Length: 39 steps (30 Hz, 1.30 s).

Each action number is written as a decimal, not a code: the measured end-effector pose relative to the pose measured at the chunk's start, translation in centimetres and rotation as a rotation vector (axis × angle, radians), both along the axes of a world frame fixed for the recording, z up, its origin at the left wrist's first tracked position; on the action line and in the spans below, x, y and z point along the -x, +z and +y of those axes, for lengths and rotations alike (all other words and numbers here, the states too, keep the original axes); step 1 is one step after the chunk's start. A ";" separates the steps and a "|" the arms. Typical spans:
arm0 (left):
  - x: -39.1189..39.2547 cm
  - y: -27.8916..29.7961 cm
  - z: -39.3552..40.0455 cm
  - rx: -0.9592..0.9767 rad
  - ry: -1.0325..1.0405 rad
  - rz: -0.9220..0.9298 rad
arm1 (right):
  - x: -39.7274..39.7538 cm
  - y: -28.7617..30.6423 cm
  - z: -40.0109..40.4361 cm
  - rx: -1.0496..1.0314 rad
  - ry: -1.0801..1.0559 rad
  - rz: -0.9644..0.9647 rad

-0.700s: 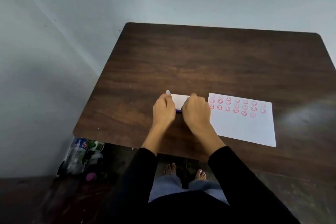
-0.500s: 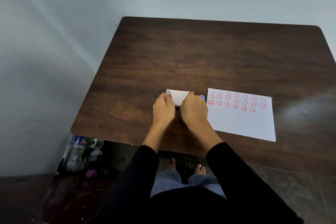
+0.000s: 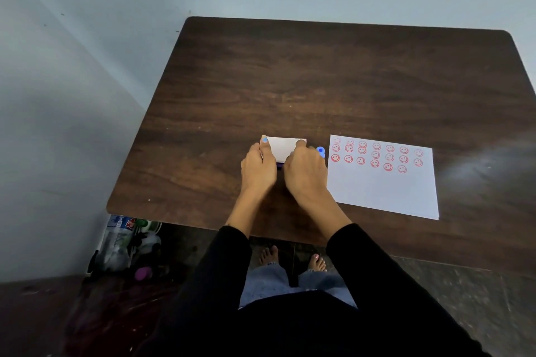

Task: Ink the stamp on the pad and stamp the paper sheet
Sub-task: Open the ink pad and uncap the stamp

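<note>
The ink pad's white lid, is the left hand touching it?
Touching. The head view shows the left hand lying along the left edge of the white lid, its fingertip hooked over the far corner.

The table lies bare across the upper frame — only the paper sheet at right and the white pad at centre occupy it.

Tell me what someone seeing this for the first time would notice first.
Probably the white paper sheet on the right of the dark wooden table, its upper part covered in rows of red smiley-face stamp marks. Next, the left hand and right hand close together at the near-middle of the table, both on a small white rectangular box, with a small blue plastic piece peeking out beside the right hand.
</note>
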<state>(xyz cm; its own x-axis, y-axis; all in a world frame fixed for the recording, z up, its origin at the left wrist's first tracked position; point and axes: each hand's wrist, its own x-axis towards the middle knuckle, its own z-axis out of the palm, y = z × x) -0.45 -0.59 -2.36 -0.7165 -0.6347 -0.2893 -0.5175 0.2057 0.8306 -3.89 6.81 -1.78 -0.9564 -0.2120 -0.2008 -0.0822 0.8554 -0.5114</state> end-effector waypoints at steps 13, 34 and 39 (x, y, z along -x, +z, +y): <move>-2.8 1.8 -6.1 0.097 0.282 0.017 | -2.1 1.5 -5.7 0.116 0.364 0.026; -2.4 0.6 -5.4 0.284 0.063 -0.070 | -0.3 0.8 -3.1 0.282 0.167 0.147; 0.1 0.0 -2.0 0.368 -0.237 -0.005 | 2.1 0.3 2.0 0.288 -0.064 0.206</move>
<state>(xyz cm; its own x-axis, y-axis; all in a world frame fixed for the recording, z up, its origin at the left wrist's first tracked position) -0.53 -2.59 -2.34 -0.8538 -0.5147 -0.0787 -0.4247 0.6009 0.6771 -5.97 8.80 -1.50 -0.9838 -0.1701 0.0570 -0.1596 0.6854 -0.7105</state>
